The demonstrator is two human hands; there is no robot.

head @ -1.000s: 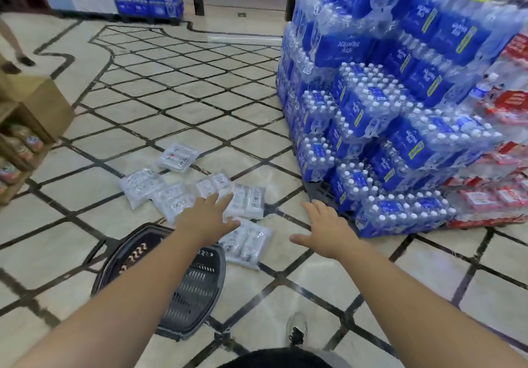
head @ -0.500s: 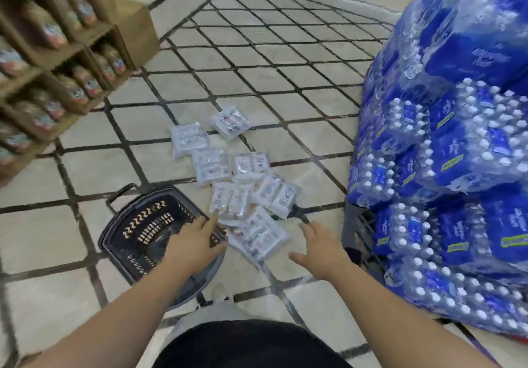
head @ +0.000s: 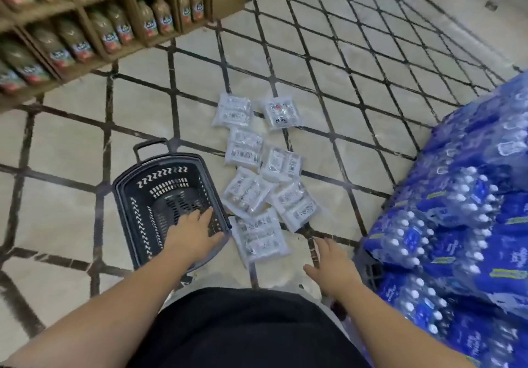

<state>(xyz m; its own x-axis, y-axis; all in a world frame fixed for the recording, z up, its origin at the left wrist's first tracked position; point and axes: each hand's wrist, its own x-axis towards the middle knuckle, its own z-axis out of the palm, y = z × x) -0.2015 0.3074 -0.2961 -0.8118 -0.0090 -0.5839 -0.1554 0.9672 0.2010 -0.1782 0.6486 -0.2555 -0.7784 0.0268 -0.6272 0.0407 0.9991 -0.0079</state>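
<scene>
We held our left hand over the black basket rim, fingers straight together, nearest clear packet just beside them, right hand loosely spread.

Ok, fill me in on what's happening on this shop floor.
A person leans over a tiled floor where seven clear packets lie scattered beside a dark shopping basket. The left grip, a bare open hand, is over the basket's near right corner, holding nothing; whether it touches the rim is unclear. The right grip, also open and empty, hovers just short of the nearest packet. No packet shows in the basket. Blue water packs stand at the right.
</scene>
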